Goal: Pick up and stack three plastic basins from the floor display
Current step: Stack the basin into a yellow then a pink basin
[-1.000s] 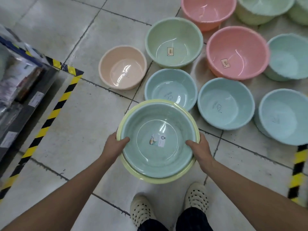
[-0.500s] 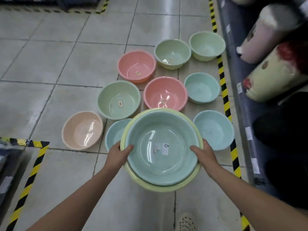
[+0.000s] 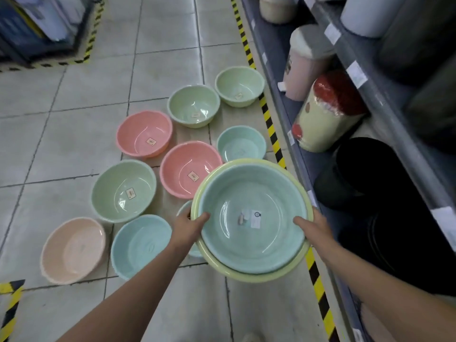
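I hold a stack of basins above the floor: a teal basin (image 3: 254,215) nested inside a pale yellow basin (image 3: 249,274). My left hand (image 3: 188,225) grips the stack's left rim with the thumb over the edge. My right hand (image 3: 312,227) grips the right rim the same way. On the floor to the left lie several more basins: two pink ones (image 3: 144,133) (image 3: 187,169), green ones (image 3: 123,190) (image 3: 193,104) (image 3: 239,85), light blue ones (image 3: 140,245) (image 3: 241,143) and a peach one (image 3: 72,250). Another blue basin is mostly hidden behind my left hand.
A grey shelf unit (image 3: 345,77) runs along the right, holding bins and black tubs (image 3: 365,174). Yellow-black hazard tape (image 3: 271,129) marks the floor beside it. More shelving (image 3: 37,25) stands at the far left. Tiled floor stretches ahead.
The stack in my hands has shifted right, toward the shelf, and my view has swung up and right. Both hands keep their grip on the rims.
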Available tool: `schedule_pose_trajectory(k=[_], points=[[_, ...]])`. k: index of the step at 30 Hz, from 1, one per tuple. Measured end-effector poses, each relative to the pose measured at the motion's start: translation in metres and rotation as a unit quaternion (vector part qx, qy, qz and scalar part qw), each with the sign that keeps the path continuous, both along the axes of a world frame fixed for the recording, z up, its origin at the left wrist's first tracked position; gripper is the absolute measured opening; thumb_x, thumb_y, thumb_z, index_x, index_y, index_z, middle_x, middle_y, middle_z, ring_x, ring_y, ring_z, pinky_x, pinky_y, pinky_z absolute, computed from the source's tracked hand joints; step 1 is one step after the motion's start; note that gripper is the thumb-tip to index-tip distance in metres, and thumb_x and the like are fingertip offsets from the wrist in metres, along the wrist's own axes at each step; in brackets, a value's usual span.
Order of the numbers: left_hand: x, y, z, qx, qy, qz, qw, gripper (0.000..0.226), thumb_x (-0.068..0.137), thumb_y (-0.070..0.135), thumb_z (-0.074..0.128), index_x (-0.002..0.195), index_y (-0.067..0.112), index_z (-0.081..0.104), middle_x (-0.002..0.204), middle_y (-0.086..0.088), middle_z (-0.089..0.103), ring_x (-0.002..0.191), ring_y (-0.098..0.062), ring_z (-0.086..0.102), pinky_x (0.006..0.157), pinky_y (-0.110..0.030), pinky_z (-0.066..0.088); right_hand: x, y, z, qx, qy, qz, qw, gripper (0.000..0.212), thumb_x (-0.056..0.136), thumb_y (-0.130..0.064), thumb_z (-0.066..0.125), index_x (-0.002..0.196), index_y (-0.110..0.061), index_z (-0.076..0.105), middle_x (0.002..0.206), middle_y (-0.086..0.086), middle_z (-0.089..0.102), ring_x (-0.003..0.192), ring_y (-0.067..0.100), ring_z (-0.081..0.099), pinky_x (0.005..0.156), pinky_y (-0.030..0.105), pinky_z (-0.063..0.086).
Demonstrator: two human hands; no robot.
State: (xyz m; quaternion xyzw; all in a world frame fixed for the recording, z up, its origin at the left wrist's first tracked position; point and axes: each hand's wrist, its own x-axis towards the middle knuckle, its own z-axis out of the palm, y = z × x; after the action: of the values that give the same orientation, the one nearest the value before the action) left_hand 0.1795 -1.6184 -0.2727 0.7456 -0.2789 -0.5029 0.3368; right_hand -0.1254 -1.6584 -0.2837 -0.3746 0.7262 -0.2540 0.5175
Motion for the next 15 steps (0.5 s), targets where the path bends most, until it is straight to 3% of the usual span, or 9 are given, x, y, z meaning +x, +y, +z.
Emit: schedule_pose_trajectory(k=[3, 9, 15], points=[[-0.023, -0.029, -0.003, 0.005, 0.000, -0.021, 1.000, 0.016, 0.078, 0.029, 0.071, 0.094, 0.029, 0.070, 0.092, -0.002, 0.076, 0.088, -0.022, 0.073, 0.075, -0.037, 0.059, -0.023, -0.019, 0.000, 0.006, -0.011, -0.020, 1.000, 0.028, 0.084, -0.004, 0.066, 0.098, -0.029, 0.066, 0.097, 0.002, 0.074, 0.089, 0.022, 0.070, 0.077, 0.040, 0.059], [-0.051, -0.089, -0.018, 0.008, 0.007, -0.041, 0.999, 0.015, 0.090, 0.018, 0.068, 0.096, 0.031, 0.066, 0.093, -0.002, 0.074, 0.084, -0.018, 0.072, 0.064, -0.025, 0.053, -0.050, -0.060, -0.017, 0.019, -0.026, -0.062, 0.998, 0.031, 0.081, -0.008, 0.066, 0.104, -0.028, 0.069, 0.100, 0.003, 0.076, 0.094, 0.025, 0.072, 0.086, 0.050, 0.060], [-0.066, -0.145, -0.048, 0.028, 0.014, -0.055, 0.998, 0.022, 0.088, 0.014, 0.070, 0.109, 0.019, 0.069, 0.091, -0.003, 0.075, 0.082, -0.020, 0.073, 0.063, -0.027, 0.055, -0.066, -0.102, -0.043, 0.038, -0.038, -0.099, 0.994, 0.037, 0.084, -0.001, 0.064, 0.116, -0.020, 0.068, 0.101, 0.003, 0.075, 0.095, 0.023, 0.071, 0.075, 0.036, 0.058]])
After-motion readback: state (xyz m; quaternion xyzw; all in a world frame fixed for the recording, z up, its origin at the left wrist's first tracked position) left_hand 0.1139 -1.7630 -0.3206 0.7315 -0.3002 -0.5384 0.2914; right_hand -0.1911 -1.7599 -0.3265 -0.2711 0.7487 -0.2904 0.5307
